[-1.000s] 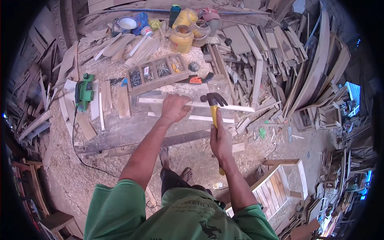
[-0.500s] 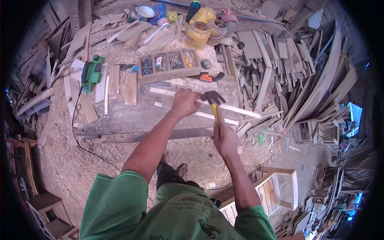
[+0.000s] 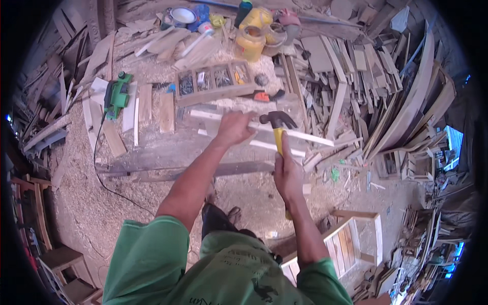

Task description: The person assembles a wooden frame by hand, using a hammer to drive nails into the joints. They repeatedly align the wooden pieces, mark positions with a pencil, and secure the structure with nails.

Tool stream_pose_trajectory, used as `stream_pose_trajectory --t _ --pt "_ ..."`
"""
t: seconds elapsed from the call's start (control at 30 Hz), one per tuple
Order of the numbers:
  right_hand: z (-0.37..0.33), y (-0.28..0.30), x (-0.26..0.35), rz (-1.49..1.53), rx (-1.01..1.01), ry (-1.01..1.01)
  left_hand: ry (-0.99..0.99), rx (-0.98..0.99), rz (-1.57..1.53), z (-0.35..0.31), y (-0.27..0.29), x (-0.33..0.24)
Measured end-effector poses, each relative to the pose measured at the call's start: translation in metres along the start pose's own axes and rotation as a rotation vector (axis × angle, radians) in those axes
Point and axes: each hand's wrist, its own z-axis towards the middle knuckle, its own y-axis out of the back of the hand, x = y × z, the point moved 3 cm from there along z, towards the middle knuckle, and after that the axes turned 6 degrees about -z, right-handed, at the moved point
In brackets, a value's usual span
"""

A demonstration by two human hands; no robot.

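Your right hand [image 3: 290, 175] was closed round the hammer [image 3: 279, 136], its head beyond that grip and over the strip [image 3: 312, 138]; couldn't tell if they touched. Your left hand [image 3: 235, 128] was clamped on the strip, which ran out both sides of that grip, rightward past the hammer. Box [image 3: 218, 94] sat just beyond your left hand, planer [image 3: 118, 96] well off to its left.

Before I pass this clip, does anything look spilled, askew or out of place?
Yes: wood shavings are strewn over the floor, the cord of the green power tool trails across them, and scrap boards lie jumbled at right. It looks untidy; the hammer in the right hand shows no obvious damage.
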Motion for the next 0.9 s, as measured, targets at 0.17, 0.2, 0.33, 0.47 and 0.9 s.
stream_pose_trajectory --t 0.17,0.2,0.33,0.47,0.9 --pt "0.012 0.063 0.057 0.405 -0.492 0.174 0.043 0.043 0.008 -0.01 0.0 0.005" --pt "0.011 0.052 0.046 0.378 -0.495 0.196 0.037 0.035 0.019 -0.006 0.001 -0.001" --pt "-0.003 -0.015 -0.03 -0.306 0.0 0.052 0.051 0.086 0.058 -0.001 -0.002 -0.009" --pt "0.015 0.018 0.004 0.11 0.072 -0.12 0.02 0.041 0.04 0.0 -0.003 0.002" --pt "0.013 0.021 0.02 0.222 -0.162 -0.035 0.066 0.098 0.109 -0.004 -0.005 -0.003"
